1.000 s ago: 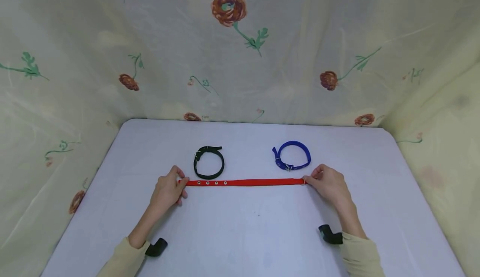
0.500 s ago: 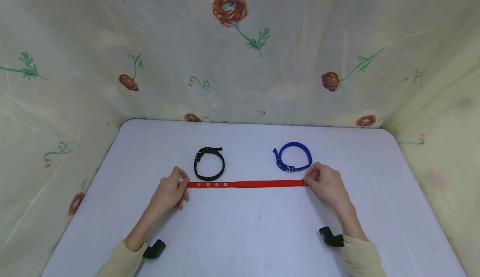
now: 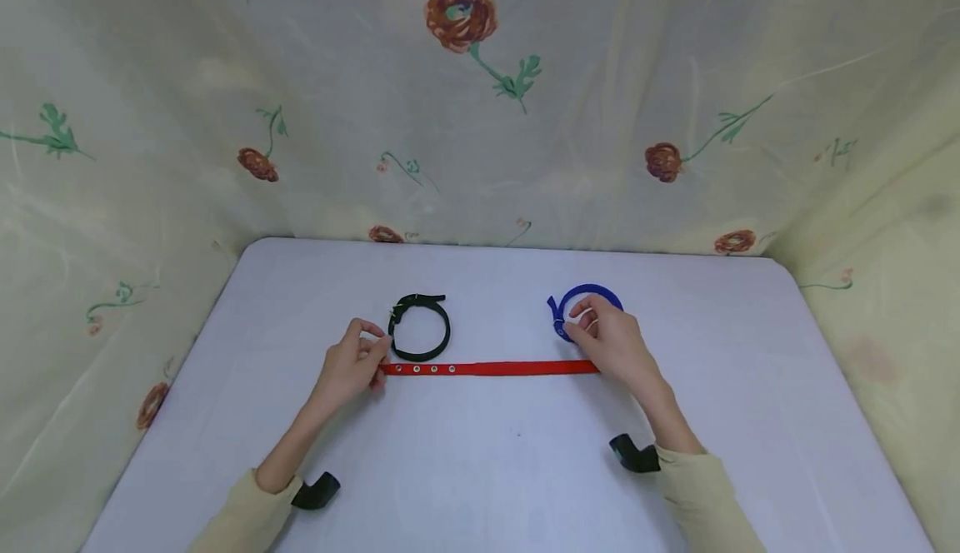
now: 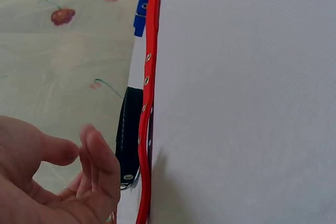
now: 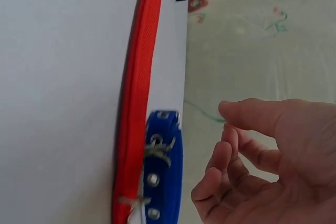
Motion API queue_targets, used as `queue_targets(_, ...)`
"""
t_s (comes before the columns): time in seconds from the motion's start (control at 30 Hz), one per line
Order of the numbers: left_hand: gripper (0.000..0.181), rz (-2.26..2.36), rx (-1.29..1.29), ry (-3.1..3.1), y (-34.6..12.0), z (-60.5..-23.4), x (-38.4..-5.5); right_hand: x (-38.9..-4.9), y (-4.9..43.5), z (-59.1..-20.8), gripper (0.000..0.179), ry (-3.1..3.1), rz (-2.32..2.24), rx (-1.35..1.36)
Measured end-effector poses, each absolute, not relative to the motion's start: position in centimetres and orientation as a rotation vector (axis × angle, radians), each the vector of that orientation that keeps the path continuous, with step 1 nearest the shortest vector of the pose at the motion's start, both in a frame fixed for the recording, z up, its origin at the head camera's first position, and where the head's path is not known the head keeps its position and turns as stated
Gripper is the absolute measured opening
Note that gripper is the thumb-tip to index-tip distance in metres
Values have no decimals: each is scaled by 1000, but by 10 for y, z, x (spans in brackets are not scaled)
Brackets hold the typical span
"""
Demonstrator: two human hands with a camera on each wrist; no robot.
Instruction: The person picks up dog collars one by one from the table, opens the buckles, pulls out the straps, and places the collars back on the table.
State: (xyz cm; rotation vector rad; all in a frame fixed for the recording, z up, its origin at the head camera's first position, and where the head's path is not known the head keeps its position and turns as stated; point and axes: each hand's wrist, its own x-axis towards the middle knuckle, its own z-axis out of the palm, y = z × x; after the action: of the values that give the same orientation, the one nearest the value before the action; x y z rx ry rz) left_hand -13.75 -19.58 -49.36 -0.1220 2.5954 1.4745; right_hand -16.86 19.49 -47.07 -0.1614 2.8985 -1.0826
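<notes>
A red collar with metal eyelets lies stretched straight across the white table. Behind its left part sits a dark collar buckled into a loop; a blue collar, also looped, is behind its right part. My left hand hovers at the red collar's left end, fingertips beside the dark loop. In the left wrist view its loosely bent fingers hold nothing. Over the blue collar is my right hand, covering part of that loop and the red collar's right end. The right wrist view shows its relaxed fingers free of both collars.
The white table has rounded far corners. A flower-printed curtain hangs behind it and along both sides. Black wrist cameras stick out from both sleeves, low over the tabletop.
Both hands have let go of the red collar's ends. The right hand has moved left and away over the blue collar; the left has shifted slightly right toward the dark one.
</notes>
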Motion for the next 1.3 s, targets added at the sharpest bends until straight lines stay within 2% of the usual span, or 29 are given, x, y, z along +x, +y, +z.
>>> queue_targets(0.23, 40, 1459, -220, 2719, -187, -490, -143, -187, 157, -472, 22, 2841, -1121, -334)
queue_targets(0.5, 52, 1512, -340, 2603, -183, -491, -146, -201, 117, -476, 31, 2716, -1119, -384)
queue_targets(1.3, 51, 1447, -354, 2625, -168, -494, -163, -200, 51, -498, 30, 2584, -1234, -433)
